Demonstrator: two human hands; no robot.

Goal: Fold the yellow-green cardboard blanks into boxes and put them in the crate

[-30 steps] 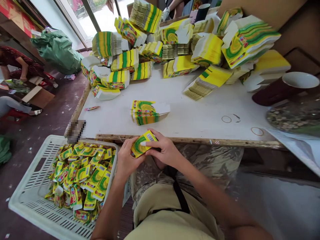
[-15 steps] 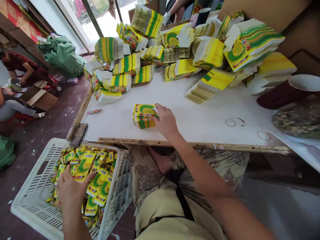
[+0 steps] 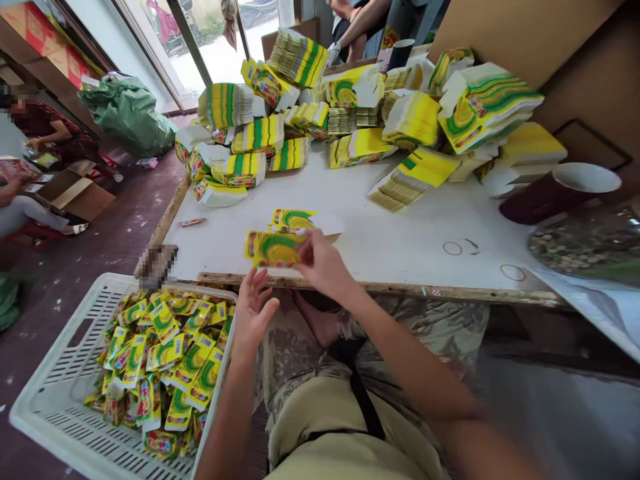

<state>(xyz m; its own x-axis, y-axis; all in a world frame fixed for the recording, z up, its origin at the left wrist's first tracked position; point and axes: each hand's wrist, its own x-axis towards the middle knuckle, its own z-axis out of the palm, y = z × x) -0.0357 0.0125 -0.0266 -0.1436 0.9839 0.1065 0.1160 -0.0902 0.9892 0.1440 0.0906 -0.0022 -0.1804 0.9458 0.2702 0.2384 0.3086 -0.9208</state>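
Observation:
My right hand (image 3: 325,267) pinches the right end of a yellow and green printed carton (image 3: 273,249), held over the table's front part and slightly blurred. Behind it on the white table (image 3: 395,247) lies a small stack of like cartons (image 3: 293,220), partly hidden by the held one. Just below the held carton is my left hand (image 3: 255,307), fingers spread and nothing in it. To the left, a white plastic crate (image 3: 55,407) contains a heap of small yellow and green packets (image 3: 167,353).
Bundles of flat cartons (image 3: 257,133) are piled along the table's back. A dark red cup (image 3: 555,193) and a jar (image 3: 585,247) stand at right. A thin wrapped stick (image 3: 191,223) lies at left. People sit beyond, near a cardboard box (image 3: 80,193).
My left hand has moved from above the crate up and right to the table edge. My right hand has lifted one carton off the stack toward me.

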